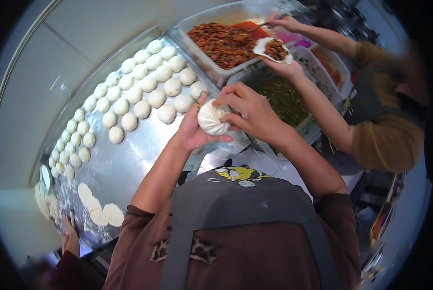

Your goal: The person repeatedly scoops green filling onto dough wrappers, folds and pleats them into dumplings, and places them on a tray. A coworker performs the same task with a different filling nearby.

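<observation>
A pleated dough bun [213,117] rests in my left hand [191,132], whose palm cups it from the left and below. The fingers of my right hand [251,110] pinch the gathered folds at the bun's top right. Both hands are above the near right part of the steel table, close to the rows of round filled buns [149,83]. Parts of the bun's right side and underside are hidden by my fingers and palm.
A steel table [144,139] bears smaller dough balls [76,139] and flat dough rounds [113,214]. Plastic tubs hold red chopped filling [220,45] and greenish filling [280,94]. On the right a co-worker holds a filled wrapper [273,50]; another person's hand [69,232] works lower left.
</observation>
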Available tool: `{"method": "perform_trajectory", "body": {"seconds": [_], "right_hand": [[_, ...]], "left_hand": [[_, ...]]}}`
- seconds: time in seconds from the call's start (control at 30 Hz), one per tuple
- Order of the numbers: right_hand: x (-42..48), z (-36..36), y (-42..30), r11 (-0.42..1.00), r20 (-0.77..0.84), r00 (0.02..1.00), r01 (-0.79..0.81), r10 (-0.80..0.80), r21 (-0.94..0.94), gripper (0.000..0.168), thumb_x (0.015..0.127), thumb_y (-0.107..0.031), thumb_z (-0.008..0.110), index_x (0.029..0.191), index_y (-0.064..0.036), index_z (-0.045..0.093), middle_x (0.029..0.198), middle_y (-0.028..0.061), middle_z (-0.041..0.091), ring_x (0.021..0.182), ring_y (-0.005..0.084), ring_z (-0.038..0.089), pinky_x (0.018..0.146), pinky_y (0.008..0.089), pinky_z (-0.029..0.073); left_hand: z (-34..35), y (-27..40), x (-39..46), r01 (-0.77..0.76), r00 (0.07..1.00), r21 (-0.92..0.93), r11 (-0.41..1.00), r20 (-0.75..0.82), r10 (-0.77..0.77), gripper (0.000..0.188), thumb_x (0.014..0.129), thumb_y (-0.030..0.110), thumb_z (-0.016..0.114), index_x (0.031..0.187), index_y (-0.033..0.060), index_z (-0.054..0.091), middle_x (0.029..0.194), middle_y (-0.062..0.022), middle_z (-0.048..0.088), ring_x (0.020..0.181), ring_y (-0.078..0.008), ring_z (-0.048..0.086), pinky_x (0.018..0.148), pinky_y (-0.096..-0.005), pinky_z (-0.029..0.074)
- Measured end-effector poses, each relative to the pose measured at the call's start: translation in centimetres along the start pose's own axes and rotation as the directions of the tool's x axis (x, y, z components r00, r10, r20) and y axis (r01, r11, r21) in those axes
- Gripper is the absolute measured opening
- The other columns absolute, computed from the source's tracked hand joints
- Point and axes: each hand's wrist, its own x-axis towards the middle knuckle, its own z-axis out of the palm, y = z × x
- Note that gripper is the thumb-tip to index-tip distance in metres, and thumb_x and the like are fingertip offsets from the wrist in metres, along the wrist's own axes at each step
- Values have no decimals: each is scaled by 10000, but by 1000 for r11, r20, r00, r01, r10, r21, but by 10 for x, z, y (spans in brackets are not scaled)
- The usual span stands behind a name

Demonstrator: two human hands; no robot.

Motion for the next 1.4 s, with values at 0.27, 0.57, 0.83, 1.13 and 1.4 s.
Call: {"method": "perform_trajectory", "body": {"seconds": [0.27,0.57,0.83,1.13,1.4], "right_hand": [[-6,65,-8,946,160,933,323,-323,30,174,668,-90,658,812,-83,560,779,48,549,730,237,546,614,326,448],[-7,99,-7,986,176,982,-89,63,141,485,761,-162,639,1207,-69,473,1211,129,491,1094,289,489,895,349,415],[-34,84,9,943,306,904,-329,297,57,386,810,-147,594,1176,-74,496,1244,112,469,1090,318,491,884,366,417],[-38,95,12,927,369,876,-366,310,89,503,771,31,558,1249,-72,438,1235,117,474,948,221,554,789,309,455],[-18,103,2,936,457,859,-323,229,139,429,789,50,535,1202,-51,477,1166,118,508,915,203,561,761,298,464]], "left_hand": [[-24,-34,-65,31,969,-86,996,-243,-51,657,877,583,269,1210,44,442,1071,-176,562,934,-363,585,686,-520,509],[-124,4,-127,-57,569,637,769,-612,549,454,780,171,614,1191,77,446,1088,-145,521,949,-284,567,749,-417,489],[-171,45,-97,752,388,641,-156,-239,890,505,640,151,685,1095,61,486,1069,-226,453,1001,-399,454,819,-436,418],[-176,3,-160,640,33,766,48,-90,995,513,699,179,651,1163,48,476,1189,-188,454,1105,-348,422,913,-404,382],[-209,-138,-418,501,-831,313,806,-85,550,444,694,-6,537,1131,-60,483,1137,-248,497,1081,-372,460,947,-420,345]]}}
